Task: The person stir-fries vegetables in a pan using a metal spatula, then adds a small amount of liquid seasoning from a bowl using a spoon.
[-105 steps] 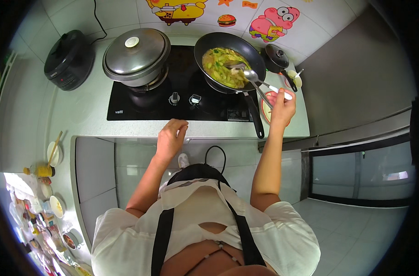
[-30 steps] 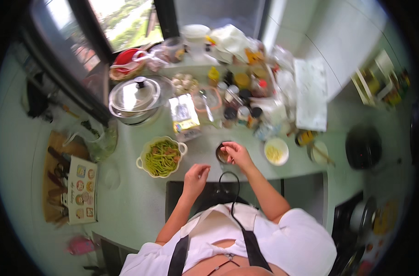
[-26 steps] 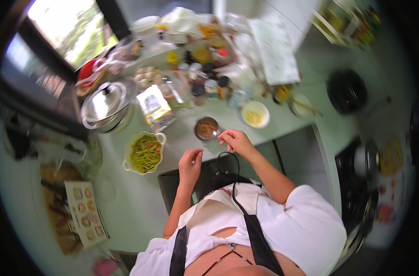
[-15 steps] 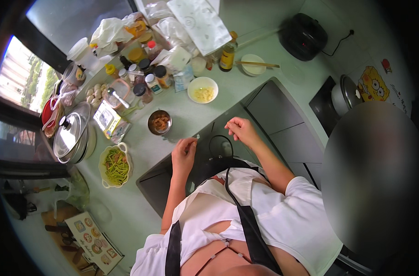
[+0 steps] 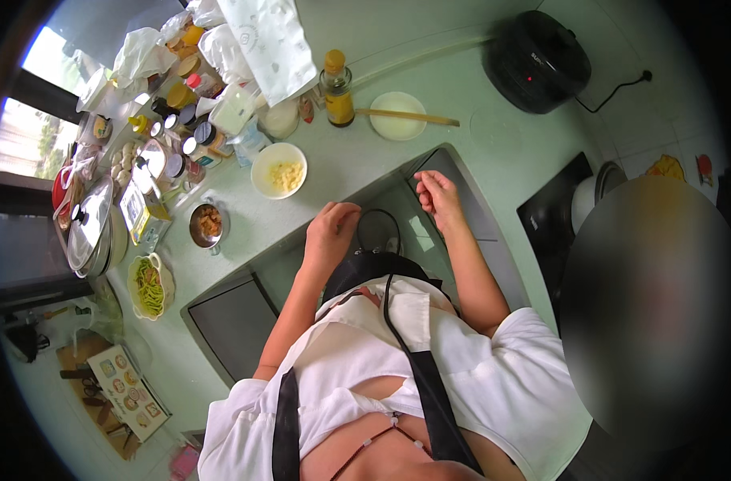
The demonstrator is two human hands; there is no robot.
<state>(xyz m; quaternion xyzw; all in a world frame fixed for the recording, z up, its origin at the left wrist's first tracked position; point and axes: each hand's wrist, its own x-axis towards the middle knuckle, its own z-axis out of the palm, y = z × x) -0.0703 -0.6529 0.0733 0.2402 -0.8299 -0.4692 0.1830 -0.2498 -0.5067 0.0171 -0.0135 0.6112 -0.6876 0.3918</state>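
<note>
Both my hands hover near the front edge of the pale green counter (image 5: 325, 176). My left hand (image 5: 331, 234) is closed, thumb and fingers pressed together; whatever may be between them is too small to make out. To the right, my right hand (image 5: 437, 200) has its fingers curled in a loose pinch, and I cannot see what, if anything, is in it. Closest to the left hand is a white bowl (image 5: 263, 186) with chopped pale yellow pieces (image 5: 286, 175). A small metal bowl (image 5: 195, 235) of reddish-brown pieces stands further left.
A scalloped dish (image 5: 167, 280) of green beans and a lidded pot (image 5: 101, 248) stand left. Bottles and jars crowd the back. Chopsticks (image 5: 437, 121) rest across a bowl (image 5: 393, 131) beside a sauce bottle (image 5: 337, 88). A black rice cooker (image 5: 538, 60) stands back right.
My view has shifted right, so the counter things appear further left. The white speck seen at my left fingertips earlier is out of sight. Both hands stay closed.
</note>
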